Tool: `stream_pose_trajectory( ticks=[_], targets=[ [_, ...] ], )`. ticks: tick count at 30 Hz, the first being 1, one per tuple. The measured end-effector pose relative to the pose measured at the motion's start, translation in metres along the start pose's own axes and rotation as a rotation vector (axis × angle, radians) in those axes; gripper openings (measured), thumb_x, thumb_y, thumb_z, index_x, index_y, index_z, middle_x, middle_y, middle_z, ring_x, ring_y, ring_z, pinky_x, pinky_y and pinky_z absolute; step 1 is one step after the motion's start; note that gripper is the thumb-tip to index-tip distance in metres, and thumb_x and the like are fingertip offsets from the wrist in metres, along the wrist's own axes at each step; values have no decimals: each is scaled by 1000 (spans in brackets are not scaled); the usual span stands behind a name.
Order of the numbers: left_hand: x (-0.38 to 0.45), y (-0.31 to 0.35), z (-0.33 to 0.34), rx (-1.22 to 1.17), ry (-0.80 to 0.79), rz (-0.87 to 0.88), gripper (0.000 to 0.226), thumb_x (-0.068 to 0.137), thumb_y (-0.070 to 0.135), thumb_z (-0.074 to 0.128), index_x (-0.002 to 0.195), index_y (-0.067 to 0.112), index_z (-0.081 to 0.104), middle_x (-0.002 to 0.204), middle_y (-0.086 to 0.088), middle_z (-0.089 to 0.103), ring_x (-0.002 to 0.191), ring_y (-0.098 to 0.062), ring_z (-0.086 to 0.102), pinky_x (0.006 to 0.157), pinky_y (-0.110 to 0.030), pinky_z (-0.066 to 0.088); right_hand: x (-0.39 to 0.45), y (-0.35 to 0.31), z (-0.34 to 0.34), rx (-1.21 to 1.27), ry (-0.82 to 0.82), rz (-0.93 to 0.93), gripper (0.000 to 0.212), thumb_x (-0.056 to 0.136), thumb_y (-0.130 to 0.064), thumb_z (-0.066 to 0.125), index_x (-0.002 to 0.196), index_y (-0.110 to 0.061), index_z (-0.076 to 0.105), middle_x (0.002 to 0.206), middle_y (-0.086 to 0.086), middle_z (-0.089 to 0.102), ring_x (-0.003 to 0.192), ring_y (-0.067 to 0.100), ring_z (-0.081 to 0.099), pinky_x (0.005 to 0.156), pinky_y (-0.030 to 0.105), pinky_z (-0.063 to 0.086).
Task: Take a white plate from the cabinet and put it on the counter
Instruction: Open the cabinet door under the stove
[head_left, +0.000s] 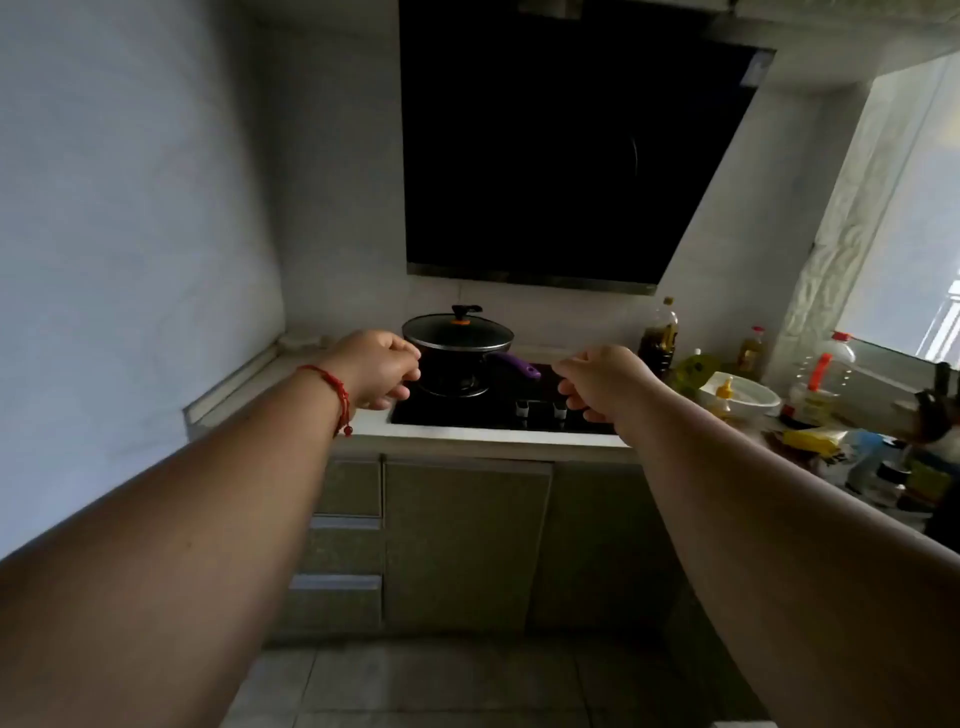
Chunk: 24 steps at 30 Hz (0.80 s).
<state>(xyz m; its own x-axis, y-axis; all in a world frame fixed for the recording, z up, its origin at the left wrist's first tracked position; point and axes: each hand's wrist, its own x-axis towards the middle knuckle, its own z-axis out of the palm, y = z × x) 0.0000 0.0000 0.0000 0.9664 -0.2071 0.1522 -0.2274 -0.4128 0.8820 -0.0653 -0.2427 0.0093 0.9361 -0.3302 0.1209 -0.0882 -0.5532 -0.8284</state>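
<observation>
Both my arms stretch forward over the floor toward the stove. My left hand (376, 369), with a red string on its wrist, hovers near the counter's front edge with its fingers curled loosely and nothing in it. My right hand (602, 382) hangs at the same height, fingers also loosely curled and empty. Under the white counter (498, 434) are the closed lower cabinet doors (465, 540). No white plate shows outside a cabinet.
A black lidded pan (457, 345) with a purple handle sits on the black hob (498, 410). A dark range hood (561, 150) hangs above. Drawers (337, 551) are at the left. Oil bottles (658, 338), a white bowl (740, 395) and clutter crowd the right counter near the window.
</observation>
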Motion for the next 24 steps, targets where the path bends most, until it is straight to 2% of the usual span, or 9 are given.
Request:
stream_pose_trajectory(
  ticks=[4,8,12,16,20,24],
  targets=[
    [20,-14,25,10,-37,-63,11,85,19,48,88,23,59,87,1,65,73,-16,61,60,-30,47,22,29,5,7,-12,98,20,87,-30,55,75,-16,61,71,3,61,62,15,53,49,25,39],
    [53,-30,39,7,-61,-73,11,83,19,50,83,26,58,88,0,65,76,-17,62,58,-28,49,54,52,20,-10,17,131,22,87,-34,54,78,-16,64,71,4,63,61,16,54,46,23,38],
    [95,-53,52,-13,-101,-83,11,84,20,49,84,27,58,90,0,66,77,-16,63,58,-28,48,94,69,39,-54,-29,154,16,91,-27,51,81,-18,60,74,1,60,66,16,52,49,24,37],
    [144,-86,69,-5,-168,-122,12,85,22,47,85,27,58,93,2,66,80,-16,64,61,-28,50,138,91,64,25,32,259,15,86,-28,57,87,-15,65,67,2,59,57,15,50,48,26,39],
    [193,-126,98,8,-260,-172,15,87,23,47,97,23,59,95,3,65,87,-17,65,65,-27,53,179,125,92,13,54,349,13,85,-31,56,78,-22,62,67,4,61,63,19,53,54,30,43],
    [222,-174,142,-11,-342,-240,22,88,21,47,107,18,57,101,-2,63,91,-19,63,71,-28,55,211,175,117,19,59,454,14,87,-28,56,92,-17,63,71,0,64,62,14,56,54,28,44]
  ],
)
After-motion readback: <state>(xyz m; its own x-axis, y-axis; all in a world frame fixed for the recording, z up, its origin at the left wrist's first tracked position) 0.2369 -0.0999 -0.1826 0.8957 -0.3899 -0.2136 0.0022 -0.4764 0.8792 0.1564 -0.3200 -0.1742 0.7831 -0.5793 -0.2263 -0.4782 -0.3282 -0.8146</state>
